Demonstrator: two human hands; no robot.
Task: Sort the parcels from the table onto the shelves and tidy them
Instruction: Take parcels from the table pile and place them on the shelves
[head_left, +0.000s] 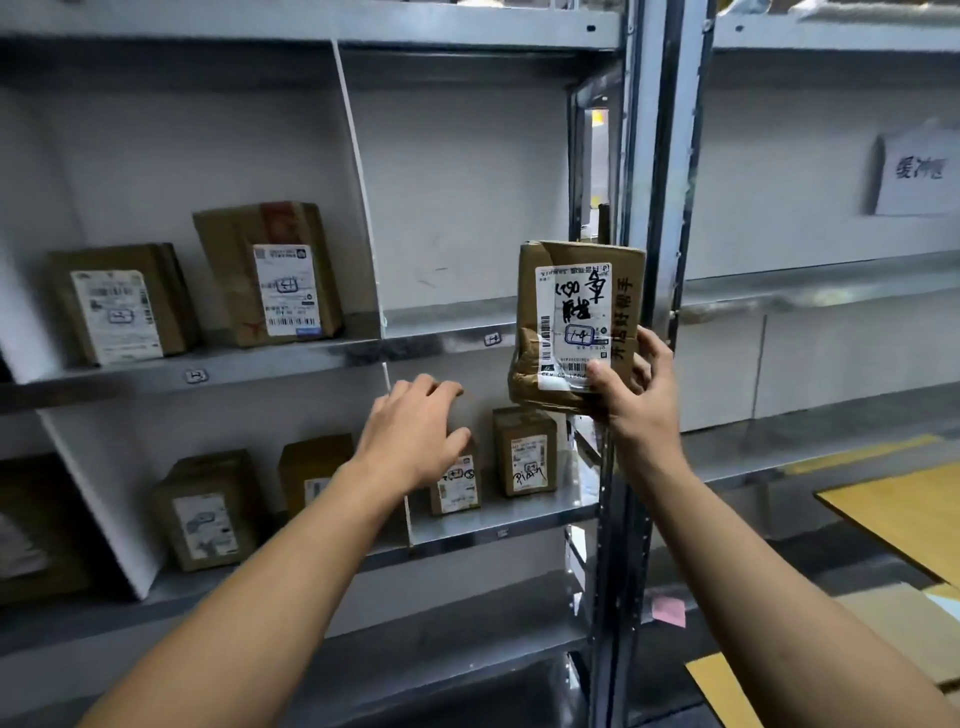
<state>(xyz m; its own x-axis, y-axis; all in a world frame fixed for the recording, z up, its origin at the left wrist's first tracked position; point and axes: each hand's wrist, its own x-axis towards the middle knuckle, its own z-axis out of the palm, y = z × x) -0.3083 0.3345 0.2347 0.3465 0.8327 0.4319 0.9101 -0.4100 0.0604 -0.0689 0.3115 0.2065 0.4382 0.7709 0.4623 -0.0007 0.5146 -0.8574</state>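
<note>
While the right grip (631, 384) clasps a crumpled brown parcel (576, 322) by its lower end, thumb pressed on the white label and fingers wrapped round the far side, the parcel stands upright in the air. It is in front of the upper shelf (447, 325), to the right of the white divider (358, 182) and just beside the steel upright (660, 156). Its label carries heavy black handwriting and a boxed blue mark, and brown tape wrinkles round its bottom corner.

The left grip (415, 431) holds nothing. Its fingers are spread and loosely bent, stretched out toward the lower shelf (498, 532) in front of a small box (457, 486) that it partly hides. Whether the fingertips touch that box cannot be told. Just right of it a second small box (524, 449) stands upright, label facing out.

Further left on the lower shelf sit a squat carton (208, 509) and, behind it, a plain carton (311, 467). On the upper shelf, left of the divider, a low carton (122, 304) and a taller carton (270, 275) stand near each other with their labels to the front.

At the far right the corner of a yellow-topped counter (904, 514) shows, and a paper sign (917, 174) hangs on the back wall of the neighbouring rack.
</note>
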